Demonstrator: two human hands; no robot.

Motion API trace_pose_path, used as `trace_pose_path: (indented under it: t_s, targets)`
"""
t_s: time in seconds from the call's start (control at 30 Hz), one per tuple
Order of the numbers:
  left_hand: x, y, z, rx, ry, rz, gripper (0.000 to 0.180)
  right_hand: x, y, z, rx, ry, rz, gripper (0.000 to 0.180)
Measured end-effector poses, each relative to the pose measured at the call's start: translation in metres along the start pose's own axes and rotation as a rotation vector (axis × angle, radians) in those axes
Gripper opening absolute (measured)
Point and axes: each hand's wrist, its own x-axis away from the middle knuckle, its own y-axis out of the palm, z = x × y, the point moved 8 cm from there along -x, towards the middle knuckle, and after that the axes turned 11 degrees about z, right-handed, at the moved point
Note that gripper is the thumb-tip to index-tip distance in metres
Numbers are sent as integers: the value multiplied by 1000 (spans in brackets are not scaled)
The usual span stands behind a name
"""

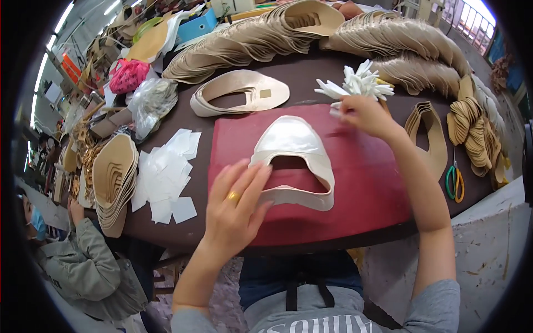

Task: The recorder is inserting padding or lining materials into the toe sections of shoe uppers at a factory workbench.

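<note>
Left hand (236, 202) flat, open, pinning the shoe upper (294, 161) on the red mat (366, 188). Right hand (363, 114) pinches one white strip (355, 83) from the bunch. Risk: the upper could slide if the left hand's pressure eases.

— Count of hands at the bench?
— Two: left hand (236, 202), right hand (363, 114).
— Red mats?
— One red mat (366, 188), near centre.
— Single shoe uppers laid out?
— Two: one pale upper (294, 161) on the mat, one beige upper (239, 91) beyond it.
— Scissors?
— One green-handled pair of scissors (455, 182), right.
— Stacked uppers, white squares?
— Too many to count.
</note>
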Motion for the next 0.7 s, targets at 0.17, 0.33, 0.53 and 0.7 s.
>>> trace_pose_path:
  t_s: [0.17,0.33,0.53,0.7]
  targets:
    - [-11,14,-19,234,-419,-232,32,41,-72,-56,-366,155,383,20]
    - [-16,22,-29,560,-678,-186,32,87,-84,-128,-811,239,416,22]
    - [-18,31,-8,824,-808,-254,41,99,-56,-150,-915,195,390,22]
    - [-20,32,-4,853,-768,-243,39,107,-56,-150,-648,160,618,21]
